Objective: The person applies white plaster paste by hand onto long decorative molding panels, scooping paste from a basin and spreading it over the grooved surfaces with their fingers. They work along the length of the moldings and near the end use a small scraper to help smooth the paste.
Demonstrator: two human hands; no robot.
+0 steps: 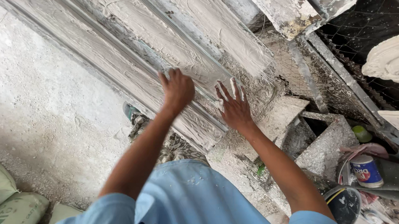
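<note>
A long plaster moulding (134,43) coated in wet white plaster and fibres runs from the upper left down to the middle. My left hand (177,90) is curled with its fingers pressed into the plaster on the moulding's lower part. My right hand (235,108) lies flat with fingers spread on the moulding's end, its fingertips smeared white. Neither hand holds a loose object. My blue shirt (194,204) fills the bottom middle.
Dusty concrete floor (33,111) spreads to the left. Greenish sacks (0,192) lie at the bottom left. At the right stand concrete blocks (324,149), a small tin (365,170), a black bucket (344,204), wire mesh (370,35) and another plaster piece (396,57).
</note>
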